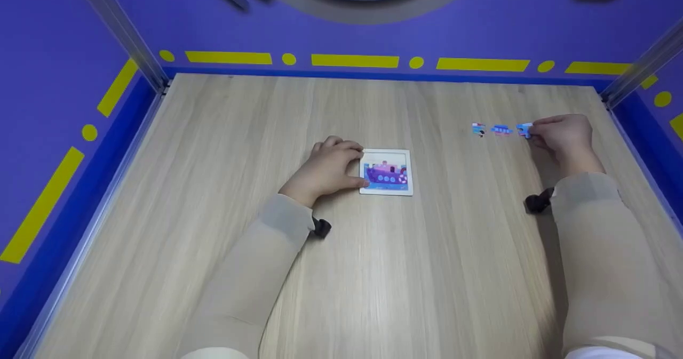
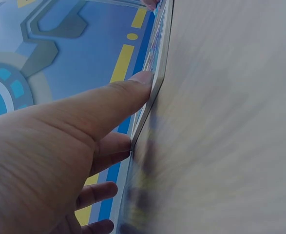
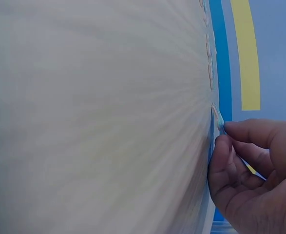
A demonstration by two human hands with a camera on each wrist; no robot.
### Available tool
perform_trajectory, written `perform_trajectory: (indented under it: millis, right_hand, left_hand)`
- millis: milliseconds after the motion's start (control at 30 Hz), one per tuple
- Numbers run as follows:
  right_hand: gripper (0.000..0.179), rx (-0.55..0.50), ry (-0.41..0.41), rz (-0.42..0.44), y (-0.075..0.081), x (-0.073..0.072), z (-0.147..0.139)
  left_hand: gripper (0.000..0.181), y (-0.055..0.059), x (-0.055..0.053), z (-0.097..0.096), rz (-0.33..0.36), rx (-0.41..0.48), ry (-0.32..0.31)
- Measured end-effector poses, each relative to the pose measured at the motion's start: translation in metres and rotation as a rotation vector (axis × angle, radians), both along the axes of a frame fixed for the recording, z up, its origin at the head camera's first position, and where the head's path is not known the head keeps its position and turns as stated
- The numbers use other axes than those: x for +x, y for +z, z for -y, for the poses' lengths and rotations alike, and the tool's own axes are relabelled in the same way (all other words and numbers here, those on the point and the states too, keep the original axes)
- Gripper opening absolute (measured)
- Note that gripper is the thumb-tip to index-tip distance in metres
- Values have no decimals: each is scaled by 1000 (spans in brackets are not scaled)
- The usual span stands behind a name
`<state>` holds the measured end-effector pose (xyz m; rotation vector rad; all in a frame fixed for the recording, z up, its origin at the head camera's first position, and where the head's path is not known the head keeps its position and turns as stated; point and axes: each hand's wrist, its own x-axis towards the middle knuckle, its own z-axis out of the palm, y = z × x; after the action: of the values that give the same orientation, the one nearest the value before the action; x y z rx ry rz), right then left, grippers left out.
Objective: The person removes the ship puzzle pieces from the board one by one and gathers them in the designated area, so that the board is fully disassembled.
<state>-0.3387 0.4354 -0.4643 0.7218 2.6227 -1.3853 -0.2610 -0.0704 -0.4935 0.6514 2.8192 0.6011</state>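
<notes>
My left hand [image 1: 330, 168] holds a small square jigsaw puzzle board [image 1: 410, 173] by its left side. The thumb [image 2: 128, 92] rests on the board's edge, and the forefinger touches near its far left corner. A purple and pink boat picture shows inside the white border; the strip along the top of it is pale. Off to the right, my right hand [image 1: 566, 135] pinches a blue puzzle piece [image 1: 523, 129] between thumb and forefinger, at the table surface. In the right wrist view, this piece [image 3: 218, 117] looks tilted, with one edge raised.
Two loose puzzle pieces lie left of the right hand: one blue and pink [image 1: 501, 130], one multicoloured [image 1: 478, 129]. The wooden table [image 1: 373, 273] is bounded by a blue back wall [image 1: 363, 39] and side walls with yellow marks. A black device sits at each wrist.
</notes>
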Motion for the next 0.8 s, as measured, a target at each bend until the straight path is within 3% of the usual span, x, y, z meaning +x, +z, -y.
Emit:
perform_trajectory:
  millis: [200,467,600,800]
  right_hand:
    - [52,42,-24,5,0,0,2]
    - [50,-5,-18,-19,5,-2,27]
    - [50,-32,26,-31,9,-2,50]
    - [50,-94,162,-82,14,0,91]
  left_hand:
    - [76,0,0,1,2,-2,-3]
    - [76,0,1,1,7,-5,6]
    - [77,1,1,0,11,-3,2]
    - [76,2,1,1,7,-1,-2]
